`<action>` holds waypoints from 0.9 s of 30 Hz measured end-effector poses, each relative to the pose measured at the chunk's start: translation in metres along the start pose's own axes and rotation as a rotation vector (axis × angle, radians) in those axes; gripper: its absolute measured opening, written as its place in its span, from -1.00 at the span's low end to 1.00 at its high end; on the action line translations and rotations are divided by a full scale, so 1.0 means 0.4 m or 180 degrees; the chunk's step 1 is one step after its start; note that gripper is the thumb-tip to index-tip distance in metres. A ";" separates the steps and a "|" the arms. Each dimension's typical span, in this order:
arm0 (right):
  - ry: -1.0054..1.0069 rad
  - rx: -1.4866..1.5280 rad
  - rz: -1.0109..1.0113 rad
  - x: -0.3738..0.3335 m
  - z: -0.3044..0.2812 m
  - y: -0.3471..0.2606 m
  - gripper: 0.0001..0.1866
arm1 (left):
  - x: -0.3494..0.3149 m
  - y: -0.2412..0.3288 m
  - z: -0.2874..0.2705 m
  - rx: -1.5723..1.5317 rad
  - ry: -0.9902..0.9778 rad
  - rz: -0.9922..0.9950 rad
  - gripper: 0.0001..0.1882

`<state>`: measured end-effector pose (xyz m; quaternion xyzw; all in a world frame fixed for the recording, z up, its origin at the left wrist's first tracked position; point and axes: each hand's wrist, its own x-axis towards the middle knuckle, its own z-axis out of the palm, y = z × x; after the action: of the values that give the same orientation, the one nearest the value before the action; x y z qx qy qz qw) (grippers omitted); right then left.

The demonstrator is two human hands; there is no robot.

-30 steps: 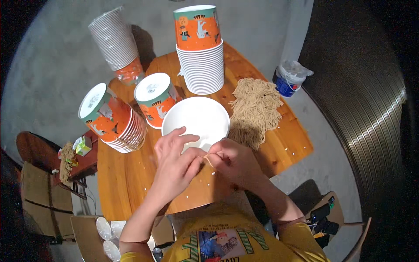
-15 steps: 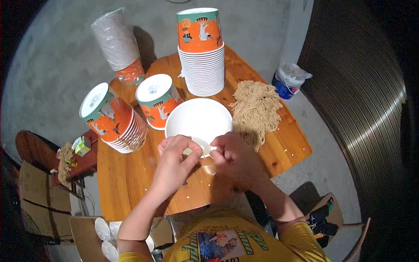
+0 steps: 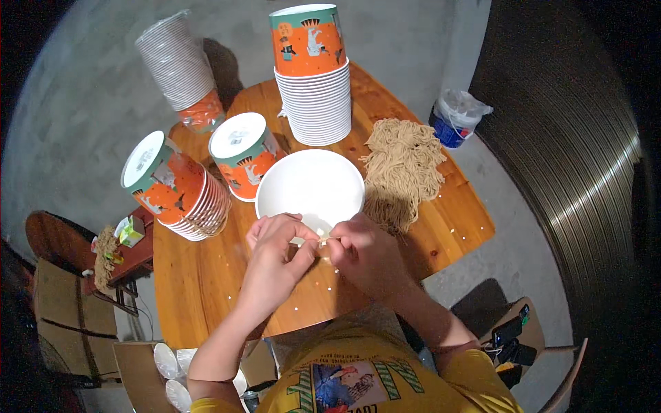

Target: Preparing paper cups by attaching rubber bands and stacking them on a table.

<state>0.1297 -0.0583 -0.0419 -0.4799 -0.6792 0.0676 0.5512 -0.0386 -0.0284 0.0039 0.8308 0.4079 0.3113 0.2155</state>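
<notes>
A white-lined paper bucket stands mouth up at the middle of the table, close in front of me. Over its near rim my left hand pinches a short bit of thin beige cord between thumb and forefinger. From the other side my right hand pinches the same cord, its fingers curled, the fingertips of both hands almost meeting. Most of the cord is hidden by the fingers. To the right of the bucket lies a loose bundle of tan cords.
Behind the bucket rises a tall stack of orange buckets. Left of it are an upturned bucket, a tilted stack with cords and a plastic-wrapped stack. White specks dot the wooden table. A lined pail stands beyond its right edge.
My right hand has shifted slightly left, bringing its fingertips closer to the left hand's at the rim. The view has shifted a little; the buckets stay in place.
</notes>
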 end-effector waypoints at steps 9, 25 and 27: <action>0.0068 -0.0336 -0.0650 -0.020 0.018 -0.009 -0.70 | -0.001 0.003 0.006 0.0028 -0.0023 -0.0018 -0.87; 0.0147 -0.0692 -0.0630 -0.018 0.030 -0.008 -0.67 | -0.014 0.015 0.010 0.0658 0.0394 0.0647 -0.90; 0.0132 -0.0746 -0.0667 -0.018 0.034 -0.005 -0.67 | -0.013 0.018 0.010 0.0697 0.0396 0.0687 -0.90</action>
<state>0.1171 -0.0586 -0.0507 -0.4688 -0.7172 -0.0799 0.5094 -0.0343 -0.0371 0.0036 0.8675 0.3603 0.3371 0.0633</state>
